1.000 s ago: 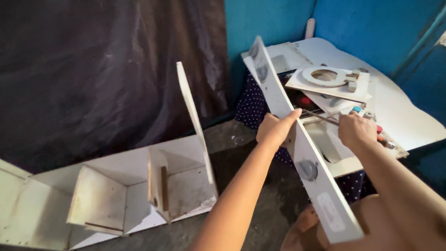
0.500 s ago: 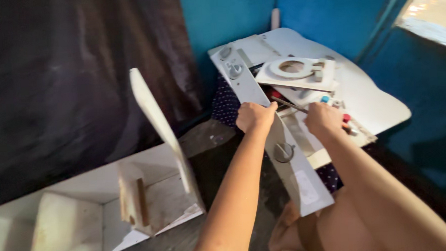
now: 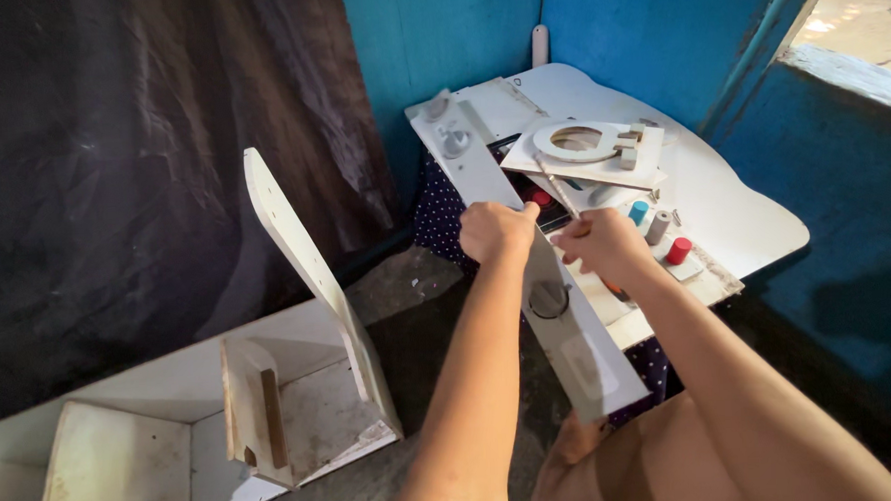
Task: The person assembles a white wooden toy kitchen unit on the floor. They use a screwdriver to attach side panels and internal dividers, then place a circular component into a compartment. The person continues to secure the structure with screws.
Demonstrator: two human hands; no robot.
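Note:
My left hand [image 3: 498, 230] grips the edge of a long white board [image 3: 569, 325] with round grey fittings, held slanted over my lap. To its right, my right hand [image 3: 603, 246] pinches a thin rod-like tool [image 3: 555, 188] whose tip points up and left toward the board. Behind the hands a pile of white panels [image 3: 734, 198] carries a panel with a ring-shaped cutout [image 3: 583, 144] and small blue, grey and red knobs [image 3: 658, 233].
A partly built white cabinet [image 3: 193, 432] lies on the concrete floor at left, one panel [image 3: 306, 267] standing upright. A dark sheet [image 3: 140, 144] hangs behind it. Blue walls [image 3: 677, 40] close the right side, with a window ledge [image 3: 848, 73] top right.
The view has shifted right and down, so the cabinet sits further left. My right hand has lifted a thin tool toward the board. My left hand keeps its grip on the board.

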